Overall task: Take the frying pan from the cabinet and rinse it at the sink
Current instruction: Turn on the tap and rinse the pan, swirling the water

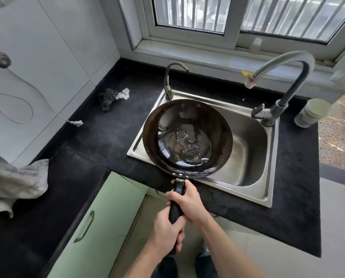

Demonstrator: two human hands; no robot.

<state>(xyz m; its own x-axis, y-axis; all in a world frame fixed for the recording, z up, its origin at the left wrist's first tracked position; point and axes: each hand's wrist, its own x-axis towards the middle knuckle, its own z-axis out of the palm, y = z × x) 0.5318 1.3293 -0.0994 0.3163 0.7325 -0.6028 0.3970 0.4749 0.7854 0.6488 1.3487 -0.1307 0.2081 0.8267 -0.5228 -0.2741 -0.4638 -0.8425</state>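
Observation:
A dark round frying pan (187, 119) is held over the left part of the steel sink (250, 141), with a pool of water rippling in its bottom. Its black handle (176, 205) points toward me. My right hand (189, 202) grips the handle nearer the pan. My left hand (167, 227) grips the handle's end just behind it. The tall curved faucet (284, 77) stands at the sink's right rear, its spout to the right of the pan, with no water stream visible.
A small second tap (168, 81) stands at the sink's rear left. A dark scrubber (107, 98) and white scrap lie on the black counter (107, 137). A grey cloth (13, 181) lies left. Stacked cups (313, 112) stand right of the faucet. Green cabinet door (91, 221) below.

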